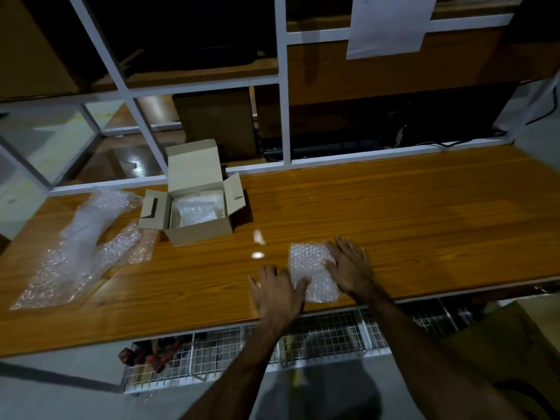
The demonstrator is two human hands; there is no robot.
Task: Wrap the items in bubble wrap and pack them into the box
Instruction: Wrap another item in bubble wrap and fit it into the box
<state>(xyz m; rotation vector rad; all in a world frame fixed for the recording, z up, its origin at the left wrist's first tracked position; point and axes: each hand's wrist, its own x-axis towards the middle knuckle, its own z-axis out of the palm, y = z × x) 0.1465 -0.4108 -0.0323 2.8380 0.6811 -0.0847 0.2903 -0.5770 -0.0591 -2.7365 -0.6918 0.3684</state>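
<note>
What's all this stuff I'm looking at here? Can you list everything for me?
cardboard box: one, brown, flaps open, back left of the table.
wrapped bundle in the box: one, whitish, inside the cardboard box.
bubble-wrapped item: one, clear white, near the front edge, between the hands.
loose bubble wrap: a spread pile, clear, far left of the table.
table: one, orange-brown wood.
shelf frame: one, white bars, behind the table.
paper sheet: one, white, hanging top right.
wire baskets: a row, white, under the table's front edge.
left hand: flat, thumb on the item's left edge.
right hand: flat, pressing the item's right side.
</note>
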